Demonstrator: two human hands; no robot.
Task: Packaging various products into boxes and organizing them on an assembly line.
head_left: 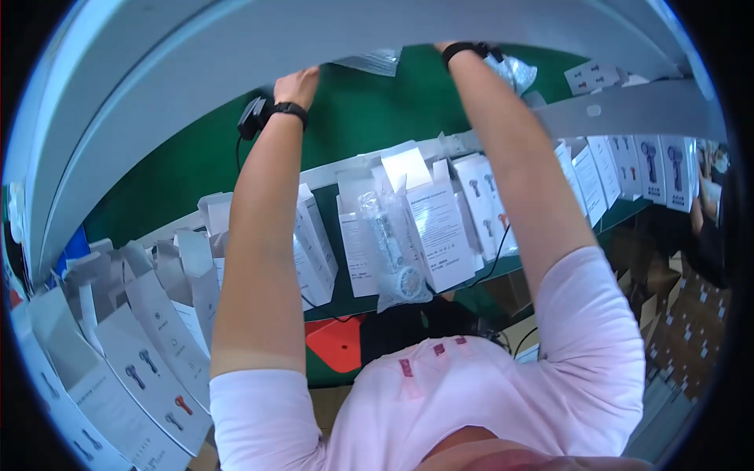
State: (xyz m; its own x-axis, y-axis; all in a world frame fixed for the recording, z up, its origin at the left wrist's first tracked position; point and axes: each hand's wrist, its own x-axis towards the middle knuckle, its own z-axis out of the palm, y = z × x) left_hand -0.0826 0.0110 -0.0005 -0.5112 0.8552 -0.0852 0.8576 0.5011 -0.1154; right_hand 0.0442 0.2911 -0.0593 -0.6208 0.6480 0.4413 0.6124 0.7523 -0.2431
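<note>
Both my arms reach far forward over a green work surface [353, 118]. My left hand [298, 85] is at the far edge of view, its fingers mostly hidden behind a pale overhead bar [330, 35]. To its right lies a clear plastic bubble bag [375, 61], cut off by the bar. Only a sliver of my right hand [444, 45] shows below the bar, so its fingers and anything in them are hidden. Another bubble-wrap bag [518, 74] lies beside my right wrist. Each wrist wears a black band with a dark module.
Nearer me, a bubble-wrapped item with a round end [390, 251] rests against white cartons [444, 228]. Open-flapped cartons [153, 337] crowd the left; more boxes [660, 169] line the right. A black cable [499, 255] hangs between, and a red stool [334, 345] stands below.
</note>
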